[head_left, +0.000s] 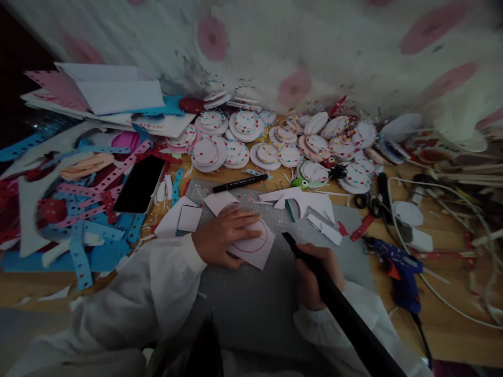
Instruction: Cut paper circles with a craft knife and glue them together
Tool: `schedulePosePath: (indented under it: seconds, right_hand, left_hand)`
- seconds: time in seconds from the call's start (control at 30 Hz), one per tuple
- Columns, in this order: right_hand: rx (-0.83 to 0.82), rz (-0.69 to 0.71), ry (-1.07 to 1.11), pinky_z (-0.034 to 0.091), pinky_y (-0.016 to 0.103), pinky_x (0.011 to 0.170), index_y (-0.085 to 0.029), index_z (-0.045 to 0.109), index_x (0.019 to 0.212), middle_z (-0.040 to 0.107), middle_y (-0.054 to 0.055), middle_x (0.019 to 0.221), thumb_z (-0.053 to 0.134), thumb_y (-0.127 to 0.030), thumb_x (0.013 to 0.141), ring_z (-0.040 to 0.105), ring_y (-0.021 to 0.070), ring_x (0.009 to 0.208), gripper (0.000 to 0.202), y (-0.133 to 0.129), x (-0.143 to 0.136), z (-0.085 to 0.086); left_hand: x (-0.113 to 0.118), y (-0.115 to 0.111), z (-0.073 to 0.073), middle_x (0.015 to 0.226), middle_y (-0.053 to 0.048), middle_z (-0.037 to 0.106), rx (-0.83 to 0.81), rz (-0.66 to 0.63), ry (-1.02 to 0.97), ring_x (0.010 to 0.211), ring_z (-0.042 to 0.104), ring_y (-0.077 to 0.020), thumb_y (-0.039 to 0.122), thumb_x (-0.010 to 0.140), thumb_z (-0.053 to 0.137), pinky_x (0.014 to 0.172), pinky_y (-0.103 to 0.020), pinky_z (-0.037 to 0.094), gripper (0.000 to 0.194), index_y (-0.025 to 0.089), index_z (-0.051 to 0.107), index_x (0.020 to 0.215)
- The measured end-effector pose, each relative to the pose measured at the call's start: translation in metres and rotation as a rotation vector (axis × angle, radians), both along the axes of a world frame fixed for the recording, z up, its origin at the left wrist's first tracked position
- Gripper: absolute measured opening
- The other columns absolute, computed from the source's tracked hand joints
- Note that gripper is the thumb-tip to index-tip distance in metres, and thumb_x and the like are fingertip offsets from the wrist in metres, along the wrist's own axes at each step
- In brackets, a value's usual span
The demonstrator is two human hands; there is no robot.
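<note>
Wooden table [458, 309]: is supporting the grey mat [251, 298].
Grey mat: is lying beneath both hands.
Left hand [222, 235]: is pressing down, fingers spread, unclenched, on the paper piece [257, 258].
Right hand [308, 285]: is grasping a long black object [346, 319], kind not determinable.
Paper piece: is resting on the mat, partly covered, red circle [266, 238] showing.
Black marker [240, 182]: is lying at the mat's far edge.
</note>
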State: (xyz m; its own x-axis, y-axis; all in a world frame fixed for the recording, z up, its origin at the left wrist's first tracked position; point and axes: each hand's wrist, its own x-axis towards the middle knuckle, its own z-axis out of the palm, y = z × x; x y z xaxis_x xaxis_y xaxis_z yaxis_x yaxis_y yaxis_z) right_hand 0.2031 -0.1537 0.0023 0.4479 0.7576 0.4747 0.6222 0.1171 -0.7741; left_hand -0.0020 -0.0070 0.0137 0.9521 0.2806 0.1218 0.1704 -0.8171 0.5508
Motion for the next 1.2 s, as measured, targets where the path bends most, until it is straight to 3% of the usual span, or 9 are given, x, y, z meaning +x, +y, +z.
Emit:
schedulePosePath:
  seconds: [0.1,0.17,0.33,0.43,0.6,0.77,0.9,1.2]
  right_hand:
    - [0.022,0.023,-0.034,0.049,0.028,0.054,-0.023,0.067,0.089,0.070,0.002,0.078,0.062,-0.026,0.079,0.066,0.0187,0.064,0.011,0.005,0.009,0.000]
    - [0.046,0.054,-0.069,0.048,0.028,0.052,-0.024,0.067,0.089,0.069,0.002,0.076,0.061,-0.024,0.079,0.065,0.0185,0.061,0.012,0.013,0.013,0.001]
    - [0.069,0.201,-0.120,0.048,0.028,0.050,-0.023,0.064,0.089,0.068,0.000,0.074,0.058,-0.019,0.076,0.064,0.0177,0.057,0.015,0.040,0.015,0.004]
    - [0.018,0.281,-0.138,0.049,0.028,0.050,-0.024,0.062,0.089,0.067,-0.001,0.071,0.056,-0.017,0.075,0.064,0.0172,0.056,0.017,0.046,0.015,0.003]
    - [-0.044,0.345,-0.144,0.047,0.025,0.048,-0.025,0.060,0.089,0.064,-0.003,0.064,0.053,-0.017,0.074,0.062,0.0156,0.051,0.018,0.043,0.017,-0.001]
    - [-0.103,0.411,-0.157,0.044,0.024,0.044,-0.024,0.058,0.089,0.062,-0.003,0.062,0.052,-0.018,0.075,0.058,0.0141,0.046,0.016,0.045,0.015,0.004]
    - [-0.124,0.419,-0.153,0.046,0.024,0.048,-0.024,0.059,0.089,0.061,-0.003,0.061,0.053,-0.018,0.076,0.060,0.0145,0.050,0.015,0.045,0.013,0.006]
    - [-0.138,0.464,-0.145,0.045,0.025,0.046,-0.022,0.059,0.089,0.063,-0.003,0.062,0.052,-0.017,0.076,0.061,0.0146,0.050,0.015,0.048,0.014,0.011]
  left_hand:
    - [-0.008,0.007,0.013,0.145,-0.010,0.047,-0.123,-0.134,0.079,0.140,0.033,-0.0312,0.005,0.062,0.055,0.113,-0.064,0.019,0.062,0.022,0.061,0.121]
    - [-0.010,0.008,0.018,0.142,-0.009,0.050,-0.184,-0.143,0.058,0.140,0.034,-0.0273,-0.001,0.060,0.047,0.114,-0.059,0.022,0.058,0.021,0.066,0.111]
    - [0.001,0.004,0.012,0.124,-0.010,0.066,-0.264,-0.008,-0.105,0.130,0.049,-0.0240,0.004,0.071,0.049,0.112,-0.051,0.034,0.031,0.019,0.069,0.089]
    - [0.010,0.003,0.005,0.111,-0.007,0.072,-0.251,0.044,-0.186,0.121,0.058,-0.0226,0.005,0.072,0.050,0.108,-0.050,0.039,0.026,0.020,0.069,0.083]
    - [0.016,0.000,0.000,0.109,-0.008,0.073,-0.041,0.094,-0.289,0.109,0.065,-0.0214,0.006,0.073,0.051,0.104,-0.046,0.045,0.032,0.018,0.068,0.097]
    - [0.014,-0.013,0.002,0.113,-0.009,0.071,0.147,0.090,-0.220,0.112,0.063,-0.0239,0.009,0.078,0.053,0.101,-0.046,0.046,0.031,0.015,0.066,0.105]
    - [0.012,-0.020,0.004,0.118,-0.011,0.069,0.185,0.143,-0.153,0.113,0.060,-0.0247,0.013,0.081,0.054,0.100,-0.046,0.044,0.034,0.014,0.063,0.113]
    - [0.011,-0.014,0.000,0.117,-0.009,0.069,0.193,0.080,-0.133,0.115,0.059,-0.0240,0.014,0.083,0.051,0.107,-0.046,0.038,0.034,0.014,0.061,0.116]
